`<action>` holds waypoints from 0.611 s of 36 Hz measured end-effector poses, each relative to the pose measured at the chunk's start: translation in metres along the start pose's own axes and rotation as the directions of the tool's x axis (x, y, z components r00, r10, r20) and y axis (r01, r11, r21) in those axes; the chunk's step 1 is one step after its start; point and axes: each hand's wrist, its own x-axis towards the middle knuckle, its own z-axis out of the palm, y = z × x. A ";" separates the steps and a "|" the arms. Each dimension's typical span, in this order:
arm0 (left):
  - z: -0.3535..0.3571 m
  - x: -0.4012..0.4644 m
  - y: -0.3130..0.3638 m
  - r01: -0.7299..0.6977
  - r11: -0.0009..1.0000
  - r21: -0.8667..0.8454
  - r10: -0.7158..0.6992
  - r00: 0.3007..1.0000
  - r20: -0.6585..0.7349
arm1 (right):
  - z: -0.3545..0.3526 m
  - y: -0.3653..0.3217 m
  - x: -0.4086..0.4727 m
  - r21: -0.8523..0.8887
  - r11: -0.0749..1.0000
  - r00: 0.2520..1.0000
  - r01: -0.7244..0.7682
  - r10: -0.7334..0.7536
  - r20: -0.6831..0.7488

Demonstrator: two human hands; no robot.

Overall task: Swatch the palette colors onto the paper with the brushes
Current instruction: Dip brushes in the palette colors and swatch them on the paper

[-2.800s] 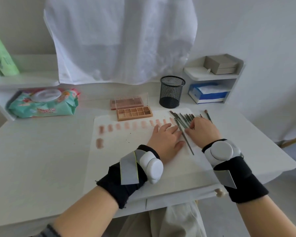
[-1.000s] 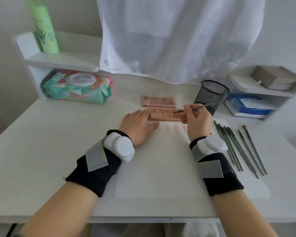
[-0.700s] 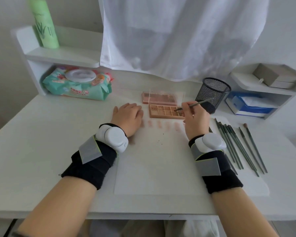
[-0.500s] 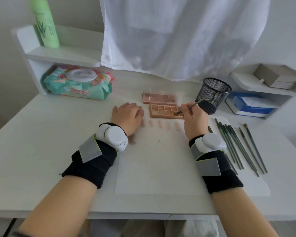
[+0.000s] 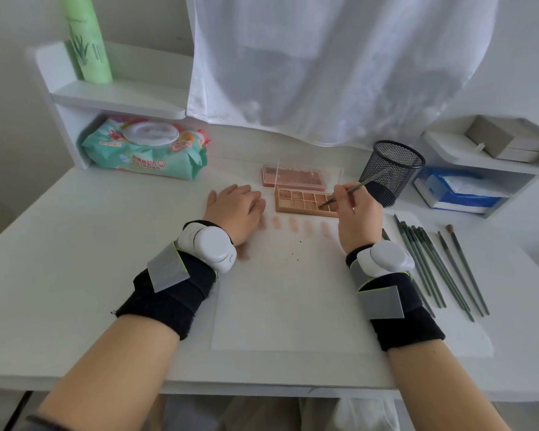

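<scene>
A pink palette (image 5: 302, 201) with small pans lies open at the far edge of the white paper (image 5: 293, 293), its clear lid (image 5: 293, 177) standing behind it. My right hand (image 5: 357, 219) grips a thin dark brush (image 5: 358, 188) whose tip rests in a pan at the palette's right end. My left hand (image 5: 235, 213) lies palm down on the paper's far left part, fingers loosely curled, holding nothing. A row of pinkish swatches (image 5: 307, 227) runs across the paper just in front of the palette. Several more brushes (image 5: 433, 262) lie side by side at the paper's right.
A black mesh cup (image 5: 391, 172) stands behind my right hand. A pack of wet wipes (image 5: 143, 150) lies at the back left under a shelf with a green bottle (image 5: 89, 42). A shelf at the right holds a blue tissue box (image 5: 458, 191) and a grey box (image 5: 498, 141). White cloth hangs behind.
My right hand picked a brush from the row at the right and carried it to the palette. My left hand slid left along the paper, uncovering the swatches.
</scene>
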 end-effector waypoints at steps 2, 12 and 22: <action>0.000 0.000 0.000 -0.010 1.000 0.011 0.010 1.000 -0.009 | 0.000 0.001 0.001 0.004 1.000 1.000 0.004 -0.004 0.003; -0.004 -0.001 -0.003 0.025 0.999 0.041 -0.024 0.999 -0.026 | 0.000 0.003 0.001 0.015 1.000 1.000 -0.017 0.017 -0.010; -0.009 -0.002 -0.008 0.070 0.995 0.068 -0.068 0.997 -0.039 | -0.001 0.003 0.001 0.000 1.000 0.999 -0.031 0.031 -0.009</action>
